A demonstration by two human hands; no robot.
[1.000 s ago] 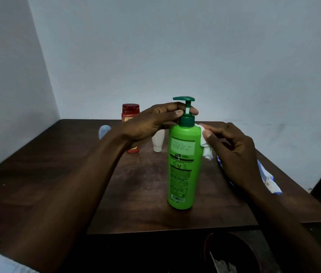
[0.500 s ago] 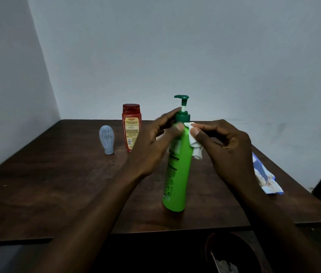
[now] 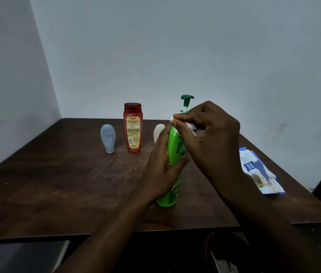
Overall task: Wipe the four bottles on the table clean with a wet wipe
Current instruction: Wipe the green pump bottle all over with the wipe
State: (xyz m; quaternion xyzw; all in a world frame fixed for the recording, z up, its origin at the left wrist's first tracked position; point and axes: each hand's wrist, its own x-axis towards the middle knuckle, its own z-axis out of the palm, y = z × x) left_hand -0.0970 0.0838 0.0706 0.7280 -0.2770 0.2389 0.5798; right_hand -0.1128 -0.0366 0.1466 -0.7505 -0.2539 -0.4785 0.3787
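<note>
A tall green pump bottle [image 3: 173,146] stands tilted on the dark wooden table [image 3: 57,184], near its front edge. My left hand [image 3: 162,168] grips the bottle's body from the left. My right hand [image 3: 208,134] pinches a white wet wipe [image 3: 183,126] against the bottle's shoulder, just below the dark green pump. Farther back stand a red bottle [image 3: 133,128] and a small pale blue bottle [image 3: 108,138]. A white bottle [image 3: 158,132] shows partly behind my left hand.
A blue and white wet wipe pack [image 3: 258,171] lies at the table's right side. Below the front edge stands a dark round bin [image 3: 224,251] with crumpled white material inside. Pale walls meet in a corner behind the table.
My left hand slid from the pump head down to the bottle's body. My right hand carried the wipe up over the shoulder, and the bottle tilted and turned.
</note>
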